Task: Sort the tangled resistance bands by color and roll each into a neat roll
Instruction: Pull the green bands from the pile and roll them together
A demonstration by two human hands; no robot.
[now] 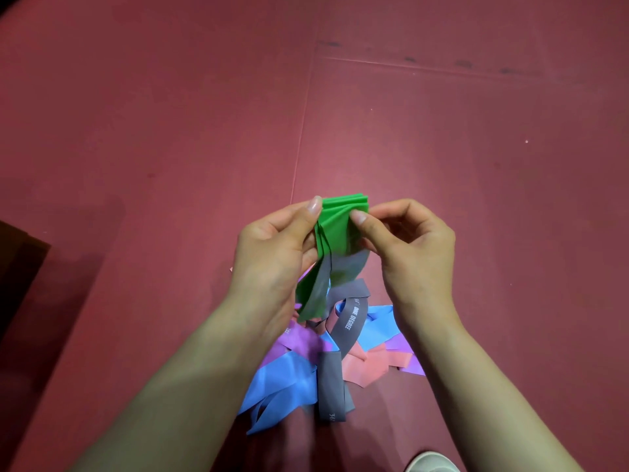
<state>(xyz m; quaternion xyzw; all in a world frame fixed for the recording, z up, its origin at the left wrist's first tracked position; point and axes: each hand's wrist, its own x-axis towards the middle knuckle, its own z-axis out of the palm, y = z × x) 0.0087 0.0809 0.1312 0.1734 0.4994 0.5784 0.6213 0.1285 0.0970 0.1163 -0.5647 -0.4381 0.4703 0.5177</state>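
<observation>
A green resistance band (335, 229) is held up above the floor, its top folded into several layers and its tail hanging down. My left hand (275, 253) pinches its left edge between thumb and fingers. My right hand (408, 243) pinches the right side of the folds with thumb and curled fingers. Below the hands a tangled pile lies on the floor: a grey band (343, 321) printed with white letters, a blue band (282, 383), a purple band (299, 338) and a pink band (367, 366). The green tail overlaps the grey band.
The dark red floor mat (170, 131) has seams running up and across the far side. A dark object (20, 277) sits at the left edge. A pale rounded thing (430, 463) shows at the bottom edge.
</observation>
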